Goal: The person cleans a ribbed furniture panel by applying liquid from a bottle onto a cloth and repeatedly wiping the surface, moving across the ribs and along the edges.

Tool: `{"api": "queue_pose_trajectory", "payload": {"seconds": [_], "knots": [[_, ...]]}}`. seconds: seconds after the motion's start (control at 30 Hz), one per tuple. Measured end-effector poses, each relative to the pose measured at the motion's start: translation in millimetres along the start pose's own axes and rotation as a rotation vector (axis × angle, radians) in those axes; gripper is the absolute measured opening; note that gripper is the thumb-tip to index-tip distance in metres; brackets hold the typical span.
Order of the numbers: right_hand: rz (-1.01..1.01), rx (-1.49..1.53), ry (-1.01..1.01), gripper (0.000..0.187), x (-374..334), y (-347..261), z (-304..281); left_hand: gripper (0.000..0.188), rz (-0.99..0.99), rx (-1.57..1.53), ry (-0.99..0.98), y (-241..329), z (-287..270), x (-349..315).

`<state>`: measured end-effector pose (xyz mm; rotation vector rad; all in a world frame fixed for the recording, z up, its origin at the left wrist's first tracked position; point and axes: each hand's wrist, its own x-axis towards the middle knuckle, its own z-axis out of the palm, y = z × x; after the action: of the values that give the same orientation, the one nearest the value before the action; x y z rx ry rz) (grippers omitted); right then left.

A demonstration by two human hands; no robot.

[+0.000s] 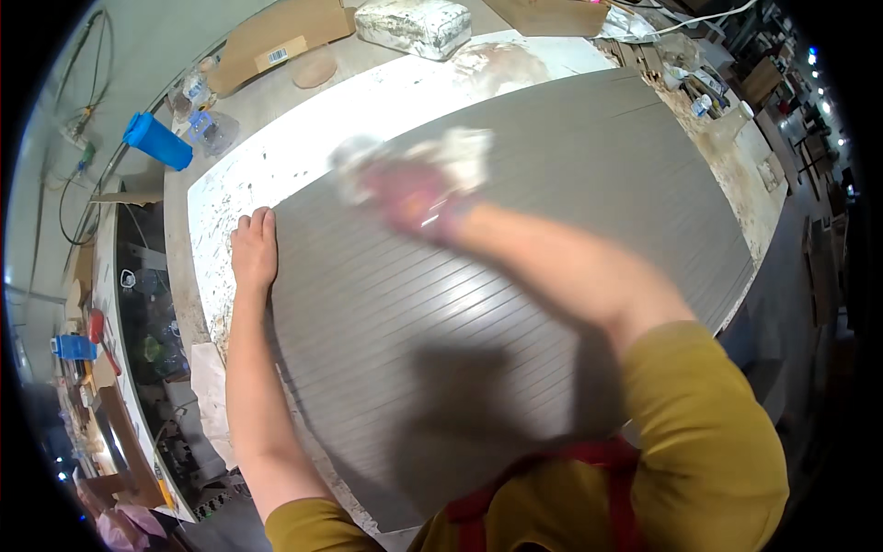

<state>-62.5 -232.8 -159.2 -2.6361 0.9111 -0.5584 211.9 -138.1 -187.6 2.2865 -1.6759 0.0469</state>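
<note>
A large grey panel (515, 276) with fine parallel grooves lies in front of me. My right hand (409, 198), in a reddish-purple glove, is pressed over the panel's far left part. It is closed on a crumpled white cloth (464, 156), and both are smeared by motion. My left hand (254, 248) is bare and rests against the panel's left edge, palm down, its fingers pointing away from me. The thumb is hidden.
Under the panel is a stained white board (248, 175). Beyond it stand a blue bottle (158, 141), a clear plastic bottle (213, 132), a cardboard piece (280, 41) and a stained white block (414, 26). Clutter lines the right edge; a shelf (138, 368) stands at left.
</note>
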Motion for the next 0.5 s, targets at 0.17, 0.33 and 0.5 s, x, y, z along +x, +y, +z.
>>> {"api": "queue_pose_trajectory", "payload": {"seconds": [0.17,0.33,0.5], "knots": [[0.539,-0.377,0.062,0.024,-74,169,-115,0.034,-0.005,0.063,0.022,12,4,3],[0.244,-0.594,-0.025,0.035,-51,139,-62,0.028,0.037,0.166,0.042,13,11,4],[-0.067,-0.149,-0.033,0.029,11,-44,32,0.032,0.086,0.073,0.004,9,6,5]]}}
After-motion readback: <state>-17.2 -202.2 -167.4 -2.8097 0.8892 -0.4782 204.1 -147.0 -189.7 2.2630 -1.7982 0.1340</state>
